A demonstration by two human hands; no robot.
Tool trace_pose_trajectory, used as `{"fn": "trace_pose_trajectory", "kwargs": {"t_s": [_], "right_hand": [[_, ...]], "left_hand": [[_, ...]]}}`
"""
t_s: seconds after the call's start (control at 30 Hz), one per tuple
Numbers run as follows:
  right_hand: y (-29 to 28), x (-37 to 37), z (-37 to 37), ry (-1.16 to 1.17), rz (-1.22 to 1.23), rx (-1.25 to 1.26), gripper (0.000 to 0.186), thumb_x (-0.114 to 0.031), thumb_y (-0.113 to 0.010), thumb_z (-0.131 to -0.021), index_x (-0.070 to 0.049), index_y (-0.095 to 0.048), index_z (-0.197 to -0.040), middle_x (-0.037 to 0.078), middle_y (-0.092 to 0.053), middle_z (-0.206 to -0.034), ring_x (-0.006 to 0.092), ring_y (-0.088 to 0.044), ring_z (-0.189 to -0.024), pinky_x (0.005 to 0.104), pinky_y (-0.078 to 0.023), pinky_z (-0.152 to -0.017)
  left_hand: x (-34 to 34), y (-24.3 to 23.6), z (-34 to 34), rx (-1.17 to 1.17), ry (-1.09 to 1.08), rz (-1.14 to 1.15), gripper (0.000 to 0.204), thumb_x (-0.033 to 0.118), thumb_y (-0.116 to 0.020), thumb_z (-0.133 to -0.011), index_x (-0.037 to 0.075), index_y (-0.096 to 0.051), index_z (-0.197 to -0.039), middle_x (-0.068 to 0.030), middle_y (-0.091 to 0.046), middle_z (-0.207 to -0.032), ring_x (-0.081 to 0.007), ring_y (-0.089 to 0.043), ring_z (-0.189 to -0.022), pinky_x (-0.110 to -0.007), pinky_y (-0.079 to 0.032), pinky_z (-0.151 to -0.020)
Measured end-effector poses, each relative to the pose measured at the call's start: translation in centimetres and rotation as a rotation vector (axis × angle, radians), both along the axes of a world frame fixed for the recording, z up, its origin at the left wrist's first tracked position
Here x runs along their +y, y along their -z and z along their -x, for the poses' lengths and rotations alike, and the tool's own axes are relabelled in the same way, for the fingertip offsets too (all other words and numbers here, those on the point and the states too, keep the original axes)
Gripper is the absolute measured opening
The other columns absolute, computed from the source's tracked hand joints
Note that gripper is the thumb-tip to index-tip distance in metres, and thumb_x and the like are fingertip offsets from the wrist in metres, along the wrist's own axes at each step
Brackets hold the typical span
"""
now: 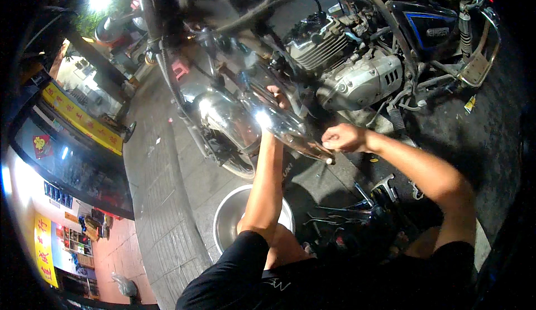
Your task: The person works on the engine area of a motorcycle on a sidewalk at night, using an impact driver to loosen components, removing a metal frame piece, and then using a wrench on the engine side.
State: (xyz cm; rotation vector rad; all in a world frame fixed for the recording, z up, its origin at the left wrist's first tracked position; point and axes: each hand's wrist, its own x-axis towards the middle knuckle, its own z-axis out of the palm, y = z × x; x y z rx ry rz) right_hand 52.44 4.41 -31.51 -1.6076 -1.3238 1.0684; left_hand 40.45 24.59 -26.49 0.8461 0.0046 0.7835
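Observation:
My left hand (273, 99) is closed round a long, tilted chrome metal part (293, 134), largely hidden behind it, with fingers showing at its upper side. The part lies beside the motorcycle's chrome front mudguard (218, 112), below the forks. My right hand (341, 138) is closed in a pinch by the part's lower right end; I cannot make out what, if anything, is between the fingertips. The engine (360, 81) sits to the upper right of both hands.
Below my arms are a steel basin (223, 209) and scattered hand tools (365, 198) on the pavement (156, 198). A red stool (180, 69) stands beyond the front wheel (237, 167). Shopfronts with yellow banners (84, 120) line the left. The motorcycle's rear (435, 28) reaches to the upper right.

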Motion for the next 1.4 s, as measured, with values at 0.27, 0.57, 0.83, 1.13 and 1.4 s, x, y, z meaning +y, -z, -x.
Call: {"fn": "trace_pose_trajectory", "kwargs": {"t_s": [0.27, 0.57, 0.83, 1.13, 1.4], "right_hand": [[0.6, -9.6, 0.8, -0.044, 0.027, -0.438, 0.04, -0.036, -0.058, -0.089, -0.003, -0.06, -0.112, 0.019, -0.066, -0.102, 0.0333, -0.063, -0.098, 0.0404, -0.049, -0.086], [2.2, -10.0, 1.3, -0.479, -0.127, -0.826, 0.033, -0.032, -0.061, -0.084, -0.005, -0.059, -0.102, 0.017, -0.064, -0.096, 0.0361, -0.063, -0.092, 0.049, -0.051, -0.076], [1.8, -10.6, -1.5, -0.09, -0.158, -0.901, 0.024, -0.026, -0.062, -0.082, -0.003, -0.065, -0.088, 0.016, -0.066, -0.082, 0.036, -0.064, -0.084, 0.0483, -0.05, -0.073], [0.9, -12.4, -5.5, 0.24, -0.054, -1.032, 0.017, -0.021, -0.06, -0.08, -0.006, -0.064, -0.084, 0.018, -0.065, -0.077, 0.0385, -0.064, -0.076, 0.0502, -0.05, -0.068], [0.9, -10.7, -6.0, 0.294, -0.018, -1.039, 0.016, -0.02, -0.058, -0.08, -0.005, -0.062, -0.084, 0.017, -0.065, -0.083, 0.0381, -0.063, -0.082, 0.0489, -0.049, -0.07]], "left_hand": [[0.9, 0.4, -1.2, 0.118, -0.28, -0.039, 0.039, 0.039, -0.045, -0.098, 0.005, -0.056, -0.083, -0.0038, -0.047, -0.061, -0.0176, -0.044, -0.053, -0.032, -0.037, -0.053], [-5.3, 3.6, 7.8, 0.297, 0.018, -0.137, 0.036, 0.03, -0.054, -0.095, 0.006, -0.049, -0.121, -0.0086, -0.057, -0.115, -0.0202, -0.057, -0.104, -0.033, -0.045, -0.09], [-11.0, 3.1, 8.3, 0.69, -0.099, -0.409, 0.041, 0.031, -0.051, -0.098, -0.001, -0.049, -0.123, -0.0044, -0.06, -0.104, -0.0115, -0.057, -0.092, -0.025, -0.045, -0.082], [-11.0, 4.1, 7.4, 0.584, 0.041, -0.119, 0.033, 0.029, -0.051, -0.097, 0.004, -0.05, -0.119, -0.0051, -0.06, -0.095, -0.0141, -0.057, -0.088, -0.027, -0.045, -0.075], [-10.5, 3.8, 9.2, 0.638, -0.025, -0.082, 0.04, 0.031, -0.051, -0.096, 0.004, -0.049, -0.125, -0.0078, -0.061, -0.099, -0.0185, -0.059, -0.091, -0.032, -0.047, -0.077]]}}
